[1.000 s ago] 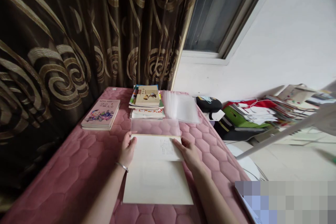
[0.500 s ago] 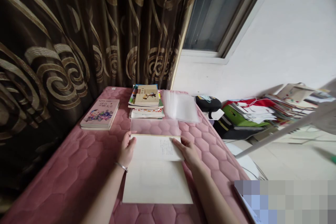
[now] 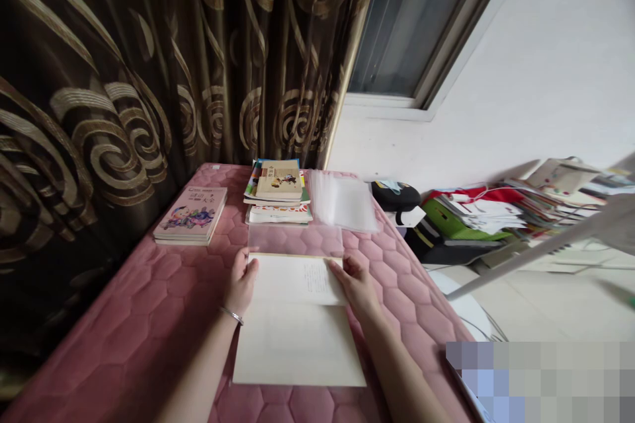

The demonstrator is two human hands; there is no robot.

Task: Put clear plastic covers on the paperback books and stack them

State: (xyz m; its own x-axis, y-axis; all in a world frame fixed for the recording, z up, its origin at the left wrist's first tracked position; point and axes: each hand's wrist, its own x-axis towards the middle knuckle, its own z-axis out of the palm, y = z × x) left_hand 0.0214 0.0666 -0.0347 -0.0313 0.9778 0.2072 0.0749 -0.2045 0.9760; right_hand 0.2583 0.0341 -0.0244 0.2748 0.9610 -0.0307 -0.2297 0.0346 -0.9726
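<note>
"Holding what, exactly?"

"Each grip is narrow: left hand [image 3: 241, 285] and right hand [image 3: 360, 287] pinch the open book [image 3: 297, 347] at its sides. Clear film [image 3: 295, 239] extends past its upper edge."

"Where's that?"

"Toward the near edge of the pink bed [image 3: 143, 324]. The book stack [image 3: 278, 183] and clear sleeves [image 3: 353, 203] sit by the far edge, sleeves nearer the right corner."

"Which step?"

"Lining up book and film, I'd judge; moving either calls for even pressure on both sides."
</note>
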